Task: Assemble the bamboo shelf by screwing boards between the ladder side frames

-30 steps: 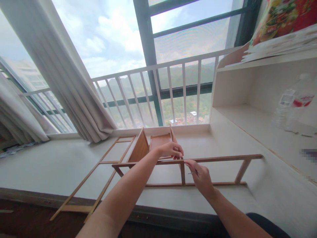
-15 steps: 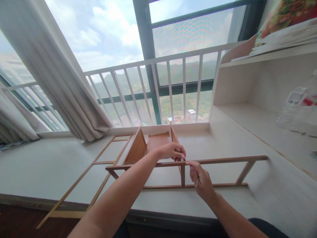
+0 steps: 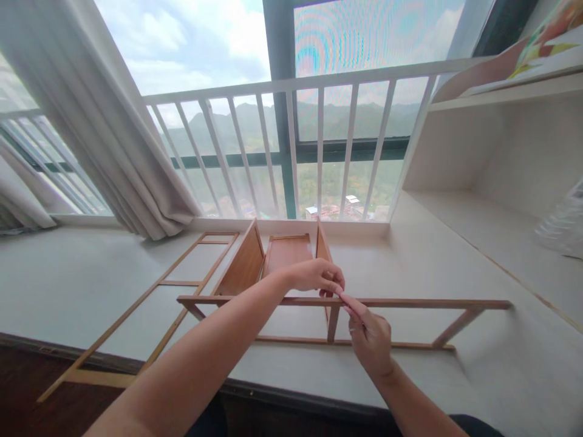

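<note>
Flat ladder frame [image 3: 150, 315] beside hands' frame [image 3: 410, 301]

No readable text is showing anywhere. The colourful printed sheet [image 3: 544, 45] on the shelf is lying too blurred and cropped to make out.

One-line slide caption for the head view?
Left hand and right hand meet on the top rail of an upright wooden frame standing on a white window ledge.

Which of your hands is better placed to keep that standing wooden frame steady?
Probably the left hand: it already rests on the wooden frame's top rail above the middle upright. The right hand only touches the rail with a fingertip.
</note>
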Available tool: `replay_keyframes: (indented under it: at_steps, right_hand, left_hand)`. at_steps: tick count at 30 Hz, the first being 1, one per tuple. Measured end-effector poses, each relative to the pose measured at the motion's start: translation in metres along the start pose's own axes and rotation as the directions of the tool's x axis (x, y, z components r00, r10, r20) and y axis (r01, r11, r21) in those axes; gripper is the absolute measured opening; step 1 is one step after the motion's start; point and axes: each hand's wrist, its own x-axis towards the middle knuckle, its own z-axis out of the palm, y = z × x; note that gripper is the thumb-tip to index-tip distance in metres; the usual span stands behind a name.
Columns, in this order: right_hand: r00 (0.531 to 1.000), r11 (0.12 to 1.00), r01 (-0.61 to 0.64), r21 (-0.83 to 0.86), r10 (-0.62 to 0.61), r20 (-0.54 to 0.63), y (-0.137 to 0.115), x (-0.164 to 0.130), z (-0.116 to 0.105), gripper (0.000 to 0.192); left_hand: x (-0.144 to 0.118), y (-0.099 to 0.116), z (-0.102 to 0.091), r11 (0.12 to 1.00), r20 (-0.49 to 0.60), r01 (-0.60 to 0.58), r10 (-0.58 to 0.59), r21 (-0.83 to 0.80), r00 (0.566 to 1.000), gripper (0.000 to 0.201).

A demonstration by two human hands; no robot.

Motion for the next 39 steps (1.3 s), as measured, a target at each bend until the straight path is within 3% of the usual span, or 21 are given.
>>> replay_keyframes:
  at_steps: [9, 25, 33, 39]
  right_hand:
    - [0.981, 0.985, 0.172, 0.014, -0.173, 0.086, 0.006, -0.003, -0.002, 0.046]
    - [0.992, 0.998, 0.017, 0.06, -0.024, 0.122, -0.004, 0.004, -0.008, 0.031]
    - [0.991, 0.999, -0.017, 0.051, 0.01, 0.133, 0.002, 0.0, -0.006, 0.034]
    - [0.991, 0.998, -0.048, 0.031, 0.044, 0.129, 0.002, 0.004, -0.003, 0.035]
  left_hand:
    - [-0.003, -0.001, 0.001, 1.0, 0.015, -0.013, 0.013, 0.013, 1.0, 0.049]
    - [-0.005, -0.004, -0.001, 0.997, 0.013, -0.023, 0.022, 0.08, 1.0, 0.048]
    - [-0.004, 0.001, 0.0, 0.988, 0.1, -0.055, 0.041, 0.147, 0.994, 0.058]
    - [-0.001, 0.0, -0.001, 0.991, 0.124, -0.049, 0.033, 0.128, 0.992, 0.053]
